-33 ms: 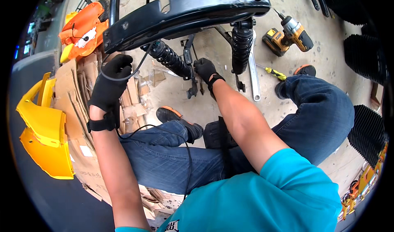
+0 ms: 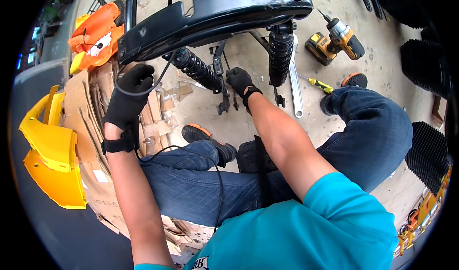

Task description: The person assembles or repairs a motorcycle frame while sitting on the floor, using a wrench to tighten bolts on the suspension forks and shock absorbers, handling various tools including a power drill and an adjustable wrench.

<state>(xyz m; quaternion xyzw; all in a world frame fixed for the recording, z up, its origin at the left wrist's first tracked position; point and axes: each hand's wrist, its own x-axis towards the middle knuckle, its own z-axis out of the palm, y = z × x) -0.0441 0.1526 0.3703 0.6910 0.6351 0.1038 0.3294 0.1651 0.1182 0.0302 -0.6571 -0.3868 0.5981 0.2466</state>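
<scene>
My left hand, in a black glove, is curled closed below the left end of a black metal frame. A dark cable loop crosses over this glove; whatever lies inside the fingers is hidden. My right hand, gloved too, is closed around a thin dark cable that shows above and below the fist. It sits between two black coil-spring shock absorbers, the left one tilted, the right one nearly upright. Both hang from the frame.
Right of the frame lie a long wrench, a yellow-handled screwdriver and a cordless impact driver. Flattened cardboard, yellow plastic panels and an orange plastic part are at left. Black ribbed pieces stand at right.
The black frame has shifted very slightly to the left and up. Both hands hold the same position.
</scene>
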